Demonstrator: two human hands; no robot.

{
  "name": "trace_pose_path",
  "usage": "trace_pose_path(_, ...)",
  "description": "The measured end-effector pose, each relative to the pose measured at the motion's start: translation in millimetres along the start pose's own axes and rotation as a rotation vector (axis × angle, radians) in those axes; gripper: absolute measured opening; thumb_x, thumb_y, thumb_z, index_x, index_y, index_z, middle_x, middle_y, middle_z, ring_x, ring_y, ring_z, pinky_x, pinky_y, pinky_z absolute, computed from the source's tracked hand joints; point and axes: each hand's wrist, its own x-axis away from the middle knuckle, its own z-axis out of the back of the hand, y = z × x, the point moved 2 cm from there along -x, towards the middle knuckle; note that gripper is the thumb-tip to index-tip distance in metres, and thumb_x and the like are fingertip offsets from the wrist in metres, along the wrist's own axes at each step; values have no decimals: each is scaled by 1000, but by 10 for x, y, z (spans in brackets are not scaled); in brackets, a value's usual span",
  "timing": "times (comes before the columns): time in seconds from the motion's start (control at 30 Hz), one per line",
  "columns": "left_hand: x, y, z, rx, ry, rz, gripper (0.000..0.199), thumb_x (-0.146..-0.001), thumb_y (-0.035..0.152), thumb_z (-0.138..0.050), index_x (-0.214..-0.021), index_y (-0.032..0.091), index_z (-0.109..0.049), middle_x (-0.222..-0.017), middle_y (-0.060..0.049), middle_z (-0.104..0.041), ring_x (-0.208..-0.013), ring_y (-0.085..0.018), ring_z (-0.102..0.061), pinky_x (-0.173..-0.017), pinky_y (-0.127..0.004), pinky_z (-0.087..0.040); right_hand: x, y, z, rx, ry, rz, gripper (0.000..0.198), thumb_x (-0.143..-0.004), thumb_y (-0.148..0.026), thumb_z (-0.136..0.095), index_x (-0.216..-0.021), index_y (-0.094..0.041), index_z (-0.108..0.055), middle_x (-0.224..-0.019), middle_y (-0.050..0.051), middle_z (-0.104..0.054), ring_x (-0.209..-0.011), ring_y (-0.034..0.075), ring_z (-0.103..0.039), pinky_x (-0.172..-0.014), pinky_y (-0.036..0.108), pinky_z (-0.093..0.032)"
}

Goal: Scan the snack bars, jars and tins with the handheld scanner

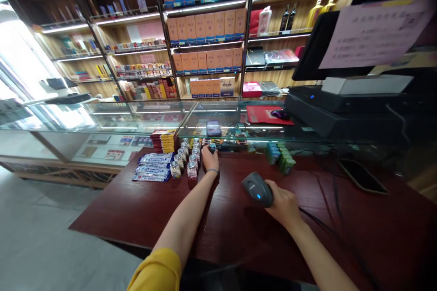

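My right hand (283,204) is wrapped round the handle of a dark grey barcode scanner (257,188), held above the table with a blue light lit on it. Farther forward, my left hand (210,160) is closed round a small teal container (212,148), mostly covered by the fingers. Just left of that hand stand rows of small clear jars (192,169) with silvery lids. Blue-and-white packets (152,167) lie in a pile beside the jars, and red and yellow packets (168,141) stand behind them. Toward the right sit teal containers (272,153) and green containers (286,159) in two rows.
The dark red table (164,218) meets a glass display counter (160,116). A phone (362,176) lies at the right, and the scanner's cable (321,220) trails across the tabletop. A monitor (314,50) with a pink paper stands back right. Shelves of boxes (211,27) line the wall.
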Motion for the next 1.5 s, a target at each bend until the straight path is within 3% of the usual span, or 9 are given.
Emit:
trace_pose_path(0.17,-88,-7,-53,-44,-9,15,34,-82,16,-63,-112,17,-48,-118,-14,-51,-115,-25,-53,-99,-39,-41,3,59,20,6,15,-24,39,-71,-17,-50,-111,-18,-52,-72,4,-69,-61,21,-66,-61,28,-45)
trace_pose_path(0.47,-223,-85,-172,-54,95,84,36,-78,13,-67,-109,18,-50,-115,-12,-56,-114,-23,-54,-100,-37,-40,-14,89,62,-11,71,-41,35,-76,-18,-51,-111,-17,-54,-75,3,-70,-61,20,-66,-60,29,-46)
trace_pose_path(0.83,-247,-164,-215,-45,90,99,37,-78,16,-68,-112,16,-52,-117,-14,-58,-116,-25,-55,-102,-38,-41,-12,116,53,-16,80,-31,35,-77,-18,-51,-112,-17,-53,-79,5,-71,-64,19,-68,-61,28,-47)
trace_pose_path(1.07,-184,-87,-169,-30,82,6,56,-76,13,-68,-128,13,-47,-127,-18,-54,-124,-29,-51,-107,-42,-39,-11,126,23,32,79,-66,34,-76,-20,-51,-109,-17,-54,-74,4,-69,-62,19,-67,-61,28,-46)
trace_pose_path(1.27,-7,16,-82,10,71,-122,75,-74,12,-69,-141,12,-35,-139,-20,-43,-135,-29,-40,-114,-44,-33,-6,164,-16,41,86,-96,32,-79,-25,-53,-110,-16,-55,-72,3,-70,-62,20,-67,-61,27,-44)
trace_pose_path(1.4,192,166,-17,46,86,-249,76,-75,14,-69,-142,13,-35,-138,-18,-42,-137,-29,-36,-117,-47,-29,-7,229,7,44,81,-123,34,-77,-29,-57,-110,-17,-56,-77,4,-72,-66,20,-68,-62,27,-44)
trace_pose_path(1.5,365,356,-29,107,25,-339,68,-79,17,-67,-141,17,-39,-133,-15,-46,-133,-28,-40,-115,-48,-32,-42,287,106,74,63,-178,33,-75,-30,-57,-105,-18,-57,-72,4,-71,-65,21,-68,-60,27,-41)
